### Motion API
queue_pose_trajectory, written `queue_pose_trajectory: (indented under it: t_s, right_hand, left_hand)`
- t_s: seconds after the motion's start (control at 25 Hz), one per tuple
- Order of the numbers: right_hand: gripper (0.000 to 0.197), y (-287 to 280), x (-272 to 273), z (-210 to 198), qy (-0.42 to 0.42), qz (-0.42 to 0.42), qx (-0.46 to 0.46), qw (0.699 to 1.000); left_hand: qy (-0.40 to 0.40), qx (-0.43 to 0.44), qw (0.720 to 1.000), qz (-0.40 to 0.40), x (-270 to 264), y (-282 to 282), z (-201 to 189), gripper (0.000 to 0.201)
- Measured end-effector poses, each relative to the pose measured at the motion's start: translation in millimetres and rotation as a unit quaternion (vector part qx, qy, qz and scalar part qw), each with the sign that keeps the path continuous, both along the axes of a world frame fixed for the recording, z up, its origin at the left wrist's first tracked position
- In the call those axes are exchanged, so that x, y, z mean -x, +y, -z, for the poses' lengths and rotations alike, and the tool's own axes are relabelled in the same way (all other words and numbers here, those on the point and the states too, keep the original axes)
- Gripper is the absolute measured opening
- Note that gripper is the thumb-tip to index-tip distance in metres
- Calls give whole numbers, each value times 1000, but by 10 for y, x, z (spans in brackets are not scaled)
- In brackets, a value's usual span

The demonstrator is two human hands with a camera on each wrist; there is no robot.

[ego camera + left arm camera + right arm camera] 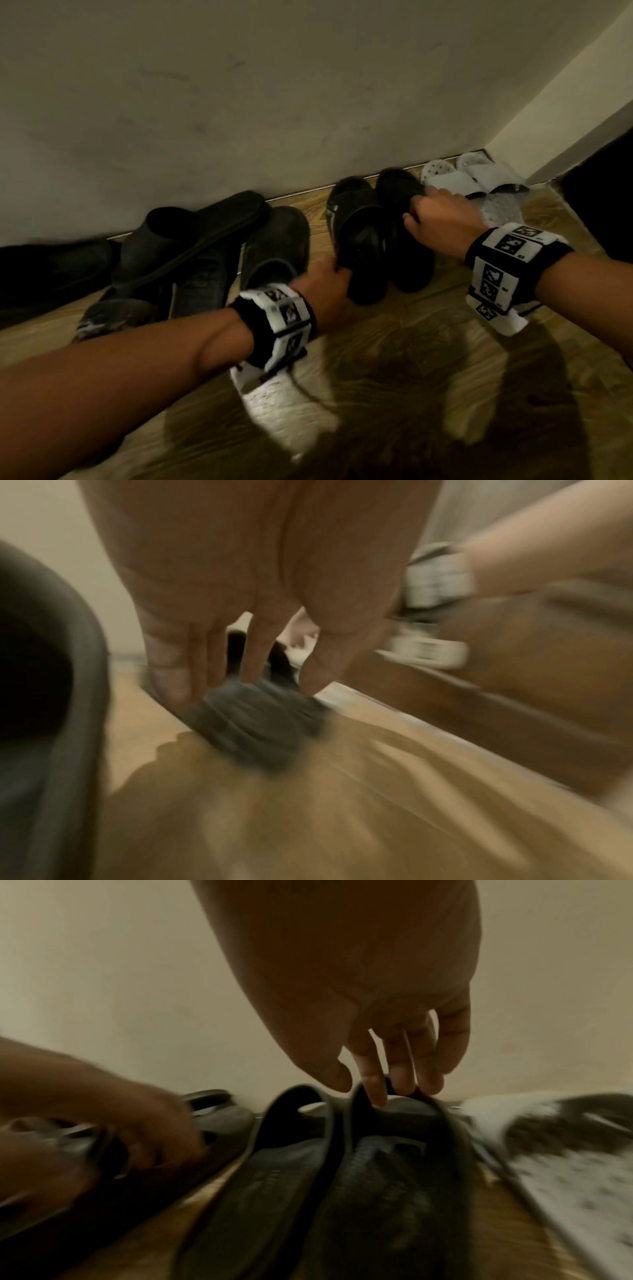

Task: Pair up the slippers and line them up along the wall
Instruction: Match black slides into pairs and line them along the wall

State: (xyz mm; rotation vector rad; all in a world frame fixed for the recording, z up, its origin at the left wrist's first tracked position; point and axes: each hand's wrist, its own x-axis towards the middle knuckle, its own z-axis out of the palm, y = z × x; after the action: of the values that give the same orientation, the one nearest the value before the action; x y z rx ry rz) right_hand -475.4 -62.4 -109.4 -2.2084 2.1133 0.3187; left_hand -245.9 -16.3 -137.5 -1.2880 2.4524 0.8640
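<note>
Two black slippers stand side by side, toes to the wall (274, 102). My left hand (337, 270) grips the heel end of the left black slipper (356, 240); the blurred left wrist view shows my fingers (171, 674) and thumb clamped on its dark heel (253, 729). My right hand (416, 212) holds the right black slipper (411, 260) by its strap; in the right wrist view the fingers (377, 1093) hook over the strap edge of that slipper (394, 1177), beside the left slipper (284, 1164). A white pair (472, 178) stands against the wall further right.
A loose heap of dark slippers (191, 246) lies at the left by the wall, with a dark clog (277, 246) nearest my left hand. A dark object (596, 205) stands at the right edge near the corner. Wooden floor (376, 394) stretches toward me.
</note>
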Motion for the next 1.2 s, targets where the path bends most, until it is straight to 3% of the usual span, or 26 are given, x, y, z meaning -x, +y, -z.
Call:
queue_pose_trajectory:
  t_s: [0.12, 0.24, 0.44, 0.6, 0.8, 0.88, 0.96, 1.04, 1.2]
  right_hand:
    - [32, 65, -469, -121, -67, -37, -26, 997]
    - [28, 184, -933, -173, -105, -73, -136, 982]
    - [31, 455, -1615, -201, -41, -161, -181, 969]
    - [30, 724, -1993, -251, -9, -214, -199, 956]
    - [29, 993, -2567, -340, 2, -280, -213, 936]
    - [30, 1047, -2777, -313, 0, -302, -226, 926]
    - [29, 1093, -2959, -248, -16, -329, -225, 917]
    - [37, 1120, -3073, -159, -40, -352, -205, 912]
    - [66, 1161, -3375, 72, -42, -365, -197, 909]
  left_hand:
    - [-37, -15, 996, 80, -369, 569, -39, 54]
    - [-77, -17, 993, 89, -768, 820, -98, 62]
    - [-97, -12, 995, -13, -1556, 1058, -319, 53]
    - [-139, -29, 990, -15, -2093, 1197, -466, 53]
    - [-155, 15, 986, -55, -2587, 1436, -471, 57]
    - [-149, 40, 984, -94, -2787, 1472, -463, 57]
    - [-98, 63, 975, -189, -3069, 1444, -477, 53]
    - [-1, 88, 938, -334, -3442, 1360, -502, 48]
    - [64, 124, 811, -568, -4426, 1243, -518, 40]
